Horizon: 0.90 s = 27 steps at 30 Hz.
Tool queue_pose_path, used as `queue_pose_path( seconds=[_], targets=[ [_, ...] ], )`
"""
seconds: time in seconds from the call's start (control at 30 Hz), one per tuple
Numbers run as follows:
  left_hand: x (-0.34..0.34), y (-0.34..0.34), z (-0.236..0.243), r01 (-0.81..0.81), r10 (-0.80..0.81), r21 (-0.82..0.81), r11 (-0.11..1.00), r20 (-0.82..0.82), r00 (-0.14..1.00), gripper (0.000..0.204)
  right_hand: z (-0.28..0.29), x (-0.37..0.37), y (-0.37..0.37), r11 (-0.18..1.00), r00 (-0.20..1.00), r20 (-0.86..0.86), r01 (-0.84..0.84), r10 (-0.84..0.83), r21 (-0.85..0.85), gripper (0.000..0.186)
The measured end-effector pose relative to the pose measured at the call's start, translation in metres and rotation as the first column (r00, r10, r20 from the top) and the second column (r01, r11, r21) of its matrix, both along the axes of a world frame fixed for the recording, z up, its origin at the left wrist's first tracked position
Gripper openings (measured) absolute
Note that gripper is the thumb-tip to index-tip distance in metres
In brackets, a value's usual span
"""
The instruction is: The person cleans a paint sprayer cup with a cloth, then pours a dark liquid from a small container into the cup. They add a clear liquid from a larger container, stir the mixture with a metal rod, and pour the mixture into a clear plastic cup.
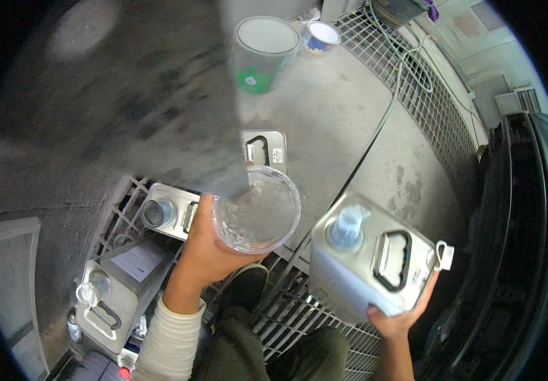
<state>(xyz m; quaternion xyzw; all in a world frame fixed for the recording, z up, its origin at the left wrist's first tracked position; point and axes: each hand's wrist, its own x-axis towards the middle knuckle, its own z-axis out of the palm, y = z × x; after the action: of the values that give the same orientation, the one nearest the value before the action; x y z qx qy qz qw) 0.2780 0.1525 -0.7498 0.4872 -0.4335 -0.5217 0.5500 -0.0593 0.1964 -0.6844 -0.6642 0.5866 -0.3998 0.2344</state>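
Note:
My left hand [205, 254] is wrapped round a clear plastic cup [287, 213], whose open mouth faces up at me. What the cup contains, if anything, I cannot make out. To its right, my right hand [404, 317] grips the near right corner of a rectangular silver metal can [340, 273]. A translucent bluish spout [348, 227] and a black carrying handle [404, 260] are on the can's top. A white ring-pull cap [444, 255] shows at the can's right corner, close to my fingers. Cup and can are apart.
A dark smudged panel [128, 95] covers much of the upper left, its corner overlapping the cup. More metal cans [277, 149] stand around the cup and at lower left. A large tin [266, 57], a small tin [320, 39] and a hose [391, 105] lie farther off. Metal grating [287, 317] runs underfoot.

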Motion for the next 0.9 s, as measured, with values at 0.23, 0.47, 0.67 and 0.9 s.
queue_pose_path(
  seconds=[0.23, 0.47, 0.67, 0.9],
  targets=[
    [-0.001, -0.004, 0.004, 0.089, -0.082, -0.059, 0.994, 0.106, 0.991, 0.101, 0.055, 0.012, 0.013, 0.957, 0.985, 0.096, -0.165, 0.146, 0.241, 0.135],
    [0.001, -0.005, 0.015, 0.26, -0.249, -0.041, 0.965, 0.177, 0.952, 0.097, 0.082, 0.01, 0.004, 0.926, 0.907, -0.236, -0.296, 0.35, 0.234, 0.132],
    [-0.002, -0.005, 0.018, 0.277, -0.269, -0.037, 0.96, 0.151, 0.951, 0.094, 0.117, 0.028, -0.002, 0.916, 0.856, -0.389, -0.209, 0.34, 0.343, 0.123],
    [-0.009, -0.005, 0.002, 0.394, -0.332, -0.132, 0.909, 0.34, 0.88, 0.1, 0.14, 0.043, -0.006, 0.849, 0.839, -0.414, -0.103, 0.354, 0.517, 0.12]
  ],
)
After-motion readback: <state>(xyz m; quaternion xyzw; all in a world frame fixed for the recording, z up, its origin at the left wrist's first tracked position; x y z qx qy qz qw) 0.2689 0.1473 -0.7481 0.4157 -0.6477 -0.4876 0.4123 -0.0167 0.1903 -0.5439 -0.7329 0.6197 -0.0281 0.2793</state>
